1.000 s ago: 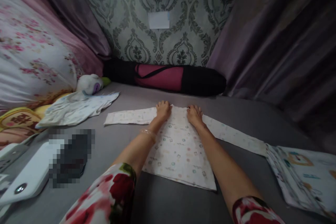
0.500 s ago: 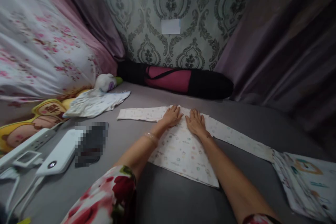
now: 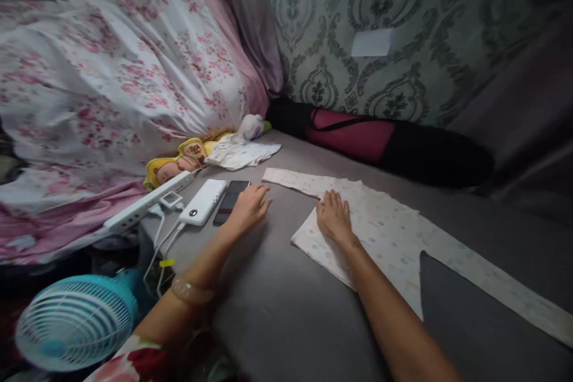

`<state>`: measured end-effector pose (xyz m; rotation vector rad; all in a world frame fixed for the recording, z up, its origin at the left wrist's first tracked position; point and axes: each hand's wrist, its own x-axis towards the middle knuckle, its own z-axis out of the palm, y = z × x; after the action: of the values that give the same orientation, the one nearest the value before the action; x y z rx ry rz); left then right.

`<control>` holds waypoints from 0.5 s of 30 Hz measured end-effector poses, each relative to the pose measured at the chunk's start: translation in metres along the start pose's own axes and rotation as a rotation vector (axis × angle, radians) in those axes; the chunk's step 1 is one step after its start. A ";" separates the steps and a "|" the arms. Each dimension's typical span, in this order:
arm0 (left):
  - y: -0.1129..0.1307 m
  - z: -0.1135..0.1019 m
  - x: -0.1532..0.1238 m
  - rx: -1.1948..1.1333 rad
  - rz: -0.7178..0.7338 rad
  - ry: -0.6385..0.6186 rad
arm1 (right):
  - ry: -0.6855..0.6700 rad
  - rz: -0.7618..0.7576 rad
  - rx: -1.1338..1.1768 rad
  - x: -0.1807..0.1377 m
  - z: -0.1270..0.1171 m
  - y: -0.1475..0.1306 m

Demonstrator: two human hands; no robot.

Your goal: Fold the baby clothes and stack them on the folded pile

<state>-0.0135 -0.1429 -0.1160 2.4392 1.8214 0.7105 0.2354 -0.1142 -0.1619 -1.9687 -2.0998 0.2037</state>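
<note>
A small white long-sleeved shirt (image 3: 385, 233) with a pale print lies spread on the grey bed sheet (image 3: 286, 310), its sleeves stretched out to both sides. My right hand (image 3: 334, 215) rests flat on the shirt near its left armpit, fingers extended. Away from the cloth, my left hand (image 3: 251, 206) hovers with loosely bent, parted fingers and nothing in it. It is beside a dark phone (image 3: 230, 200), partly covering it from view; whether they touch I cannot tell. A clear bangle circles my left wrist.
Left of the phone are a white power bank (image 3: 206, 202) and a power strip (image 3: 147, 200) with cables. Behind them lie crumpled white cloth (image 3: 242, 152) and a plush toy (image 3: 251, 126). A black-and-maroon bag (image 3: 380, 140) lines the wall. A blue fan (image 3: 76, 322) stands lower left.
My view has turned left, bringing the fan into sight. My left hand has lifted off the shirt and moved left to the phone. My right hand stays on the shirt.
</note>
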 end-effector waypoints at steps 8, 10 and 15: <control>-0.044 -0.021 -0.090 0.173 -0.326 0.244 | 0.154 0.016 0.242 0.001 0.004 0.011; -0.045 -0.020 -0.091 0.212 -0.331 0.228 | 0.155 0.014 0.230 0.000 0.005 0.010; -0.042 -0.017 -0.077 0.262 -0.288 0.148 | 0.161 0.031 0.216 0.001 0.005 0.009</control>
<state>-0.0745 -0.2038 -0.1386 2.2382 2.3979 0.6833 0.2422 -0.1126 -0.1691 -1.8274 -1.8643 0.2574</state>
